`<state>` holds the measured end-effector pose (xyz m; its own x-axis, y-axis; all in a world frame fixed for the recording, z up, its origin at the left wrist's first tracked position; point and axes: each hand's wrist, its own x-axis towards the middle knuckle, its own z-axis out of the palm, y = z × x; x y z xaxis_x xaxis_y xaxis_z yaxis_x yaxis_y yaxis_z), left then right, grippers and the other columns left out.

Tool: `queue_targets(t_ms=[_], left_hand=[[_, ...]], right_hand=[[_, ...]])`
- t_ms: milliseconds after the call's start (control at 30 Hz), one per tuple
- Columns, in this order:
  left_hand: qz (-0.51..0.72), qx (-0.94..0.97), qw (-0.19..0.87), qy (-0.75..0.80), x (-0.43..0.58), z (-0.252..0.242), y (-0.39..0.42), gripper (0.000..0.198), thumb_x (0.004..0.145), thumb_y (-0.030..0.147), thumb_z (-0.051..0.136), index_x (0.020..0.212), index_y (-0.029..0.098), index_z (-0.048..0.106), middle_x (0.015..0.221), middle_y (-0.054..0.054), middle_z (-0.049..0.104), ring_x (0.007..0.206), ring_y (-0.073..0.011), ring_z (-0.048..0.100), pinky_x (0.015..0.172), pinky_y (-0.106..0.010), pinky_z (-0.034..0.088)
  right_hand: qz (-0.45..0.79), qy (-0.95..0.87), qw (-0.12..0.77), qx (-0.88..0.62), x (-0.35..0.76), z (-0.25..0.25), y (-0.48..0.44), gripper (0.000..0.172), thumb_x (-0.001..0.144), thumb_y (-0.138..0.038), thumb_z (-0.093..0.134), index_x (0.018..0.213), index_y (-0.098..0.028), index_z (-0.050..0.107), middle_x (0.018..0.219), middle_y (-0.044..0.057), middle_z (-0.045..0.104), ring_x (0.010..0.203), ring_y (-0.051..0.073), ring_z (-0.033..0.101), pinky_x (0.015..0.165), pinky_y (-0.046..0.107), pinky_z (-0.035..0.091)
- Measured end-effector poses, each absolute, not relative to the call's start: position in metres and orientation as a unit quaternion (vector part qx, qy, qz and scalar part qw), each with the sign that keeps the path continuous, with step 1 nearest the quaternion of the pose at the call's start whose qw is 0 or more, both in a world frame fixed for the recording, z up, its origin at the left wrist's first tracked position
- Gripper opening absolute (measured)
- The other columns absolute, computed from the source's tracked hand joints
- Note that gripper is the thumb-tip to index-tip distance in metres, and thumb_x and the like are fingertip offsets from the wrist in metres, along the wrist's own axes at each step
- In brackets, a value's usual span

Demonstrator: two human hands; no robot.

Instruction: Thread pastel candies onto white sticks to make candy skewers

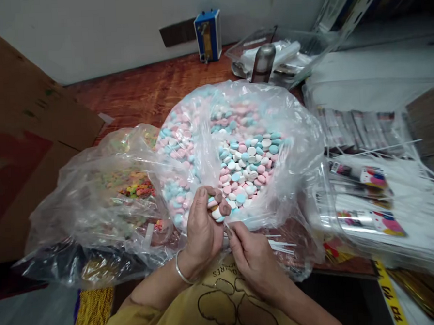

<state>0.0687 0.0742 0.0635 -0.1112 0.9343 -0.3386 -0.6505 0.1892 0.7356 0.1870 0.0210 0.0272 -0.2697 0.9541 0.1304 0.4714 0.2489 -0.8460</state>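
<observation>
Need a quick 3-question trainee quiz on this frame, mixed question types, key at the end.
1. True or false: the left hand holds a few of the pink, blue and white round candies.
2. Which lies to the left of the large clear plastic bag of pastel candies?
A. a clear plastic bag of multicoloured ring-shaped candies
B. a blue and white box
C. a metal cylinder
3. Fill in: the right hand pinches a thin white ___.

Key: 1 true; 2 A; 3 stick. The blue and white box and the metal cylinder stand farther back, by the wall.
</observation>
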Motion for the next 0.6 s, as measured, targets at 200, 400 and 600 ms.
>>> queue_targets(t_ms=[200,400,600], left_hand=[[0.599,0.196,0.641,0.437,0.08,0.055,0.066,0.032,0.093,0.048,0.067,0.085,0.02,0.055,0.078,0.003,0.046,0.061,-0.0064,0.045,0.058,-0.018,0.042],[0.58,0.239,0.641,0.442,0.085,0.045,0.068,0.032,0.092,0.051,0.067,0.086,0.021,0.059,0.08,0.001,0.053,0.068,-0.0092,0.053,0.064,-0.02,0.045],[0.538,0.474,0.474,0.51,0.066,0.025,0.101,0.038,0.098,0.054,0.055,0.121,0.025,0.065,0.124,-0.009,0.067,0.114,-0.0228,0.061,0.097,-0.035,0.047]], right_hand=[[0.302,-0.722,0.343,-0.52,0.182,0.018,0.019,0.026,0.105,-0.022,0.035,0.096,-0.02,0.059,0.063,0.001,0.065,0.05,0.016,0.061,0.052,0.025,0.037],[0.361,-0.678,0.37,-0.523,0.183,0.012,0.023,0.026,0.106,-0.025,0.037,0.089,-0.022,0.057,0.062,-0.002,0.058,0.05,0.014,0.054,0.053,0.024,0.036],[0.411,-0.565,0.447,-0.558,0.205,0.013,0.028,0.029,0.105,-0.035,0.041,0.084,-0.021,0.056,0.064,-0.004,0.053,0.055,0.013,0.05,0.054,0.023,0.038]])
